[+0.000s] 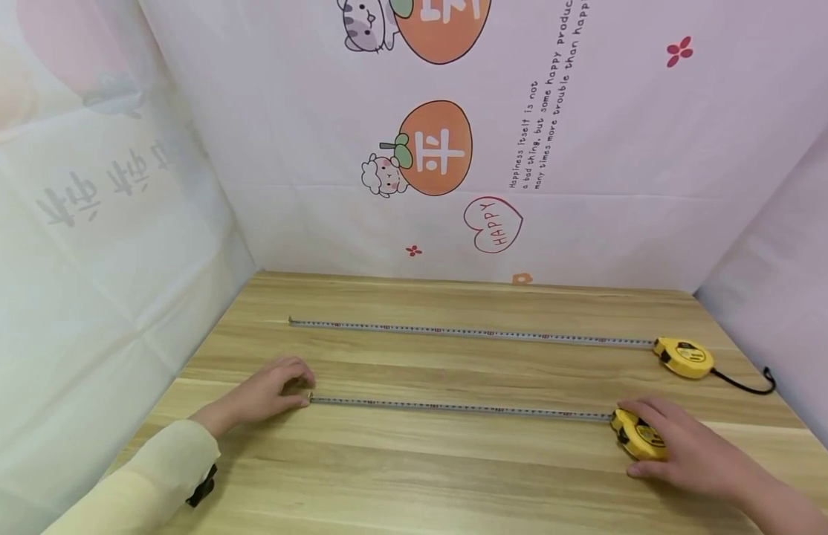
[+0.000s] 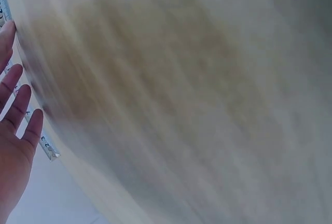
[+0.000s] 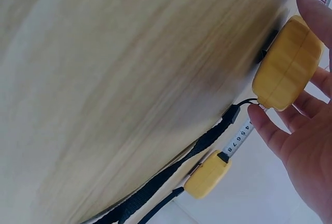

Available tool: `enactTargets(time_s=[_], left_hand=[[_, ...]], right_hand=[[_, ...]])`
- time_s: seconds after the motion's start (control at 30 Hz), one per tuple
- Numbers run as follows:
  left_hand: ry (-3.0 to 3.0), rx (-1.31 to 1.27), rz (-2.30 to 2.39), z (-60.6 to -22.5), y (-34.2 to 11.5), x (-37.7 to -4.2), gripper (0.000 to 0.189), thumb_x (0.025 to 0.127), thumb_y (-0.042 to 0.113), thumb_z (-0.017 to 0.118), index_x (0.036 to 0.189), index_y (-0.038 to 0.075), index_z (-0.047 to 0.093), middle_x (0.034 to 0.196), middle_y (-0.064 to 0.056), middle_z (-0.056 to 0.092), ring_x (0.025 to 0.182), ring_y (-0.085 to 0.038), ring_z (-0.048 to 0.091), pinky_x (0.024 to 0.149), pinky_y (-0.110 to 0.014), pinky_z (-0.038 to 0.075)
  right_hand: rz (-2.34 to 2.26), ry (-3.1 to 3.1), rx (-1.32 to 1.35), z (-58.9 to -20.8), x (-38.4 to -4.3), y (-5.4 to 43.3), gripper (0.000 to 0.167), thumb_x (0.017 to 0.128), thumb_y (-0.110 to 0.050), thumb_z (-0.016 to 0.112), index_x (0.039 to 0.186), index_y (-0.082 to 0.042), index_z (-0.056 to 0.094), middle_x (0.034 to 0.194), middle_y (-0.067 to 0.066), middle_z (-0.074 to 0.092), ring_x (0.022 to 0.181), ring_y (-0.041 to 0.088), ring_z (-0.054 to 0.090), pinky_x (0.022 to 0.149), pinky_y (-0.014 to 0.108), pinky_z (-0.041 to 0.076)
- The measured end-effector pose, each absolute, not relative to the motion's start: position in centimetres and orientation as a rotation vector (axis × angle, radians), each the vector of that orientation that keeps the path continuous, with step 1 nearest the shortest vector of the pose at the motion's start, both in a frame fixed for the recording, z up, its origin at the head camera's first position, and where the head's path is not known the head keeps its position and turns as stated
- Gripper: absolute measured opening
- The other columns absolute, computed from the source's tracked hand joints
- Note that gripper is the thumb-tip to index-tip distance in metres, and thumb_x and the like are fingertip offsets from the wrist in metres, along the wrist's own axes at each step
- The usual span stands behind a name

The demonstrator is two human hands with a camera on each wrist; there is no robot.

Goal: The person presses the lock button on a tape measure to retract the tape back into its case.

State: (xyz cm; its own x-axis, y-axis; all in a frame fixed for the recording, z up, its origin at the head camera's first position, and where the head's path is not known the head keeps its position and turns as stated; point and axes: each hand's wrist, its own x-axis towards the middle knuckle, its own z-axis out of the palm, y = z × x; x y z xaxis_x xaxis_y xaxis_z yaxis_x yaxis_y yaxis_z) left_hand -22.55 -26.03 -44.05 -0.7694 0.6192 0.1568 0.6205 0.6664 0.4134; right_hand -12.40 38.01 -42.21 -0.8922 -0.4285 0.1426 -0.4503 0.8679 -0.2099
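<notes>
Two yellow tape measures lie on the wooden table with their blades drawn out to the left. My right hand (image 1: 688, 446) holds the near tape measure (image 1: 635, 435) by its case, thumb on the near side and fingers over the far side. In the right wrist view its yellow case (image 3: 288, 66) sits between thumb and fingers, the palm a little apart. The near blade (image 1: 467, 408) runs left to its metal end hook, where my left hand (image 1: 273, 390) has its fingertips. In the left wrist view, the fingers (image 2: 21, 102) are loosely spread beside a blade (image 2: 47, 149).
Farther back lies the second tape measure (image 1: 684, 358), its blade (image 1: 467, 332) roughly parallel to the near one. Its black cord (image 1: 742, 383) trails right. A black strap (image 3: 155, 185) hangs from the near case. Printed cloth walls (image 1: 320, 208) stand behind and at both sides.
</notes>
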Motion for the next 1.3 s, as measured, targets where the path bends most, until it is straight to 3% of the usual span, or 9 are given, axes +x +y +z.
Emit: enactTargets(time_s=[0.67,1.03,1.3], left_hand=[[-2.884,-1.089,-0.718,-43.96,-25.58,-22.82,0.013,0.089,0.025,0.073,0.096,0.031,0.065,0.104,0.017,0.054,0.103,-0.012,0.051,0.09,-0.042,0.046],[-2.845,-1.089,-0.708,-44.04,-25.53,-22.81,0.015,0.09,0.02,0.072,0.095,0.032,0.063,0.102,0.017,0.055,0.101,-0.011,0.052,0.089,-0.04,0.047],[-2.837,-1.05,-0.731,-43.83,-25.45,-22.61,0.013,0.09,0.019,0.072,0.097,0.027,0.064,0.102,0.016,0.056,0.099,-0.01,0.053,0.088,-0.039,0.047]], right_hand=[[0.36,-2.953,0.672,-42.48,-12.27,38.1,0.081,0.072,-0.054,0.08,0.133,-0.007,0.053,0.123,0.015,0.055,0.109,0.034,0.055,0.084,0.055,0.048],[0.342,-2.955,0.691,-42.34,-12.18,38.02,0.081,0.073,-0.049,0.081,0.132,-0.001,0.053,0.122,0.019,0.056,0.109,0.039,0.055,0.084,0.056,0.048],[0.249,-2.849,0.762,-42.6,-12.27,38.04,0.076,0.069,-0.035,0.087,0.129,0.001,0.056,0.117,0.018,0.059,0.104,0.036,0.058,0.08,0.052,0.05]])
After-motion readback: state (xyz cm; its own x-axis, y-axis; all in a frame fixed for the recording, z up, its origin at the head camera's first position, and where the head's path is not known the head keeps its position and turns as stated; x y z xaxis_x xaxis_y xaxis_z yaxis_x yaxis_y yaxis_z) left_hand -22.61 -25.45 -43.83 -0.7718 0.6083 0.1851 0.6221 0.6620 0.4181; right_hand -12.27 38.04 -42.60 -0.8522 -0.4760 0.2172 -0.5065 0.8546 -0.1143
